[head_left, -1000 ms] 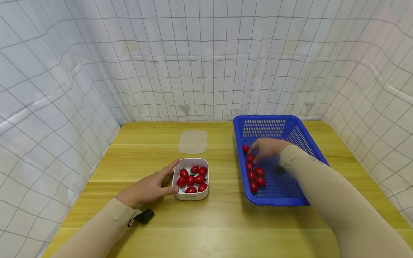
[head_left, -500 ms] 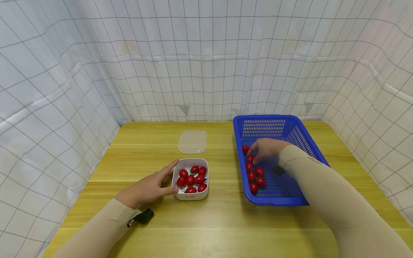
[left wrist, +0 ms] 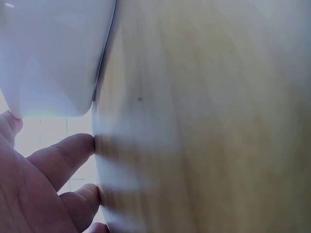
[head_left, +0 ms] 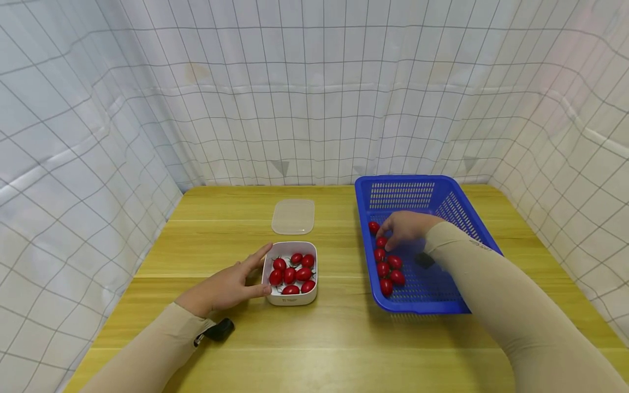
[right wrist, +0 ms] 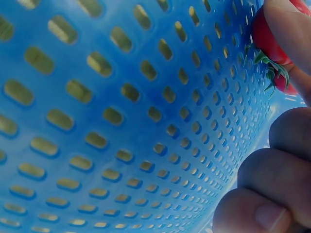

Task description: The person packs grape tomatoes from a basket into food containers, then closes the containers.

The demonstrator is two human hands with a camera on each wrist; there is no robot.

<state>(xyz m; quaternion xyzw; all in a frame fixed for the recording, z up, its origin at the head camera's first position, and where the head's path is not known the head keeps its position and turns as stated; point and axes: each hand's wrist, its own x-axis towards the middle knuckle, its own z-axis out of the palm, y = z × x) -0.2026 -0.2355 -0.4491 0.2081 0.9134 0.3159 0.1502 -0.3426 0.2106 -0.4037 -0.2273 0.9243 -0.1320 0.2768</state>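
Note:
My left hand (head_left: pixel 228 285) rests against the left side of a white square container (head_left: pixel 292 299), thumb at its front corner and index finger at its back corner. Several red cherry tomatoes (head_left: pixel 289 275) with green stems lie in it. In the left wrist view, fingers (left wrist: pixel 63 158) are spread beside the container's wall (left wrist: pixel 53 63), their tips at the wooden table. Inside a blue basket (head_left: pixel 363 240), my right hand (head_left: pixel 409 226) pinches a cherry tomato (head_left: pixel 381 242). In the right wrist view the thumb lies over that tomato (right wrist: pixel 266 36); the other fingers are curled.
Several more cherry tomatoes (head_left: pixel 386 287) line the left side of the basket, with one (head_left: pixel 373 227) behind the pinched tomato. A translucent lid (head_left: pixel 293 216) lies flat behind the white container. A white gridded curtain (head_left: pixel 314 109) surrounds the wooden table (head_left: pixel 314 349).

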